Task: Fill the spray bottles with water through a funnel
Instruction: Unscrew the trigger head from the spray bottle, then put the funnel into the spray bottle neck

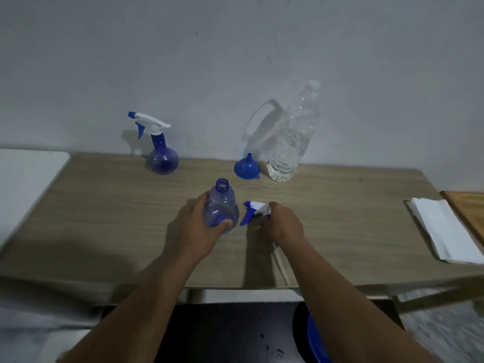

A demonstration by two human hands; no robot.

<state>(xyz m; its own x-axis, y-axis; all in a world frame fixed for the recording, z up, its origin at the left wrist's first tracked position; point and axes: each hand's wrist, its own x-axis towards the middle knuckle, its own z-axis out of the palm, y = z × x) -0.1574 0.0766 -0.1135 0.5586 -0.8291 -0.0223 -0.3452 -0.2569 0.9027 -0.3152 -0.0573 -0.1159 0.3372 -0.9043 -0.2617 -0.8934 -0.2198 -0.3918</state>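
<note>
My left hand (203, 226) grips an open blue spray bottle (222, 205) with no top, standing on the wooden table (104, 218). My right hand (282, 224) holds its blue-and-white spray head (255, 209) down at the table just right of the bottle; the dip tube runs back under my wrist. A blue funnel (246, 167) sits upside down further back. Beside the funnel stands a clear water bottle (293, 142), partly filled. A second blue spray bottle (161, 150) with its trigger head on stands at the back left.
White folded paper napkins (445, 229) lie at the table's right end, next to a wooden board (468, 208). A white surface (26, 179) adjoins the table on the left. The wall runs directly behind the table. A blue basin rim (314, 341) shows below the table.
</note>
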